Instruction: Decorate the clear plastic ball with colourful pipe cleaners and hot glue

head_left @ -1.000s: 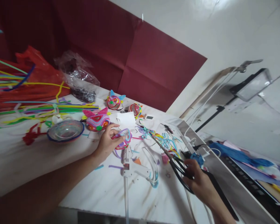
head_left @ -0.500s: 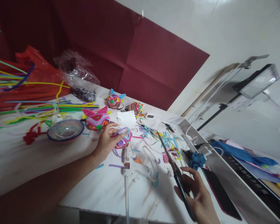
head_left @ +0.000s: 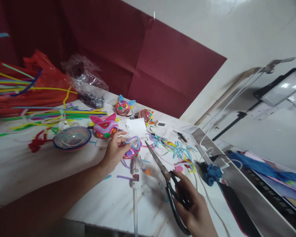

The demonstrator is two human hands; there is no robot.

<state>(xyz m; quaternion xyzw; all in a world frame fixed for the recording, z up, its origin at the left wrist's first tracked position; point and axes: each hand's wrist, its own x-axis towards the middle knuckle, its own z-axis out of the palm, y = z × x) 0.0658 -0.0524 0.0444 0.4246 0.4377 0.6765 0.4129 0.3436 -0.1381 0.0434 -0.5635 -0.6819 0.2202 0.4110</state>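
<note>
While left hand [head_left: 114, 151] pinches the small mask [head_left: 136, 148], right hand [head_left: 191, 204] has the scissors [head_left: 161, 166] beside it

Big stuff first. White table [head_left: 93, 200] fills the lower view, maroon sheet [head_left: 170, 65] standing along its back edge. Red bag [head_left: 49, 82] at far left, fuzzy colored stems [head_left: 76, 113] sticking out of it and lying in front. Clear plastic bag [head_left: 88, 74] just right of that, dark stuff inside.

Both hands over the table. Left: thumb and fingers pressed on the small mask's left side, piece tilted, center-table. Right: fingers wrapped around black handles; can't tell which fingers are in the loops. Blades look together, pointing up-left, tips just right of the small mask, gap visible between.

Glue gun [head_left: 136, 164] sits below the small mask, clear stick [head_left: 135, 210] running toward the near edge. Contact with the mask: can't tell. Dark phone [head_left: 236, 204] right of the right hand. Shallow bowl [head_left: 72, 137], blue rim, left of left hand. Pink-eared mask [head_left: 105, 127] just behind left hand; blue-eared mask [head_left: 123, 107] farther back.

Smallest: white paper [head_left: 136, 126] behind the small mask, tangled offcuts [head_left: 179, 149] to its right, orange scrap [head_left: 147, 172] by the glue gun.
</note>
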